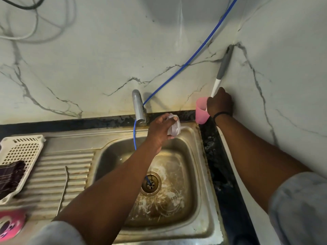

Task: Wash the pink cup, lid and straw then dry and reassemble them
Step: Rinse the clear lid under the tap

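My left hand [159, 131] holds a clear plastic lid [174, 126] over the back of the steel sink [200, 174], just right of the tap, with the thumb across the lid's top. A translucent pink cup [201, 111] stands on the dark counter in the corner by the wall. My right hand [220, 103] is at the cup's rim, curled round the white shaft of a long brush [223, 66] with a grey handle that leans up the wall. My right hand's fingers are hidden behind its back.
A chrome tap [138, 106] stands behind the sink, and a blue hose [185, 65] runs from the wall down into the drain [151, 183]. A white basket [21, 152] holding a dark cloth sits on the drainboard beside a thin rod [64, 188]. A pink round object [10, 225] lies bottom left.
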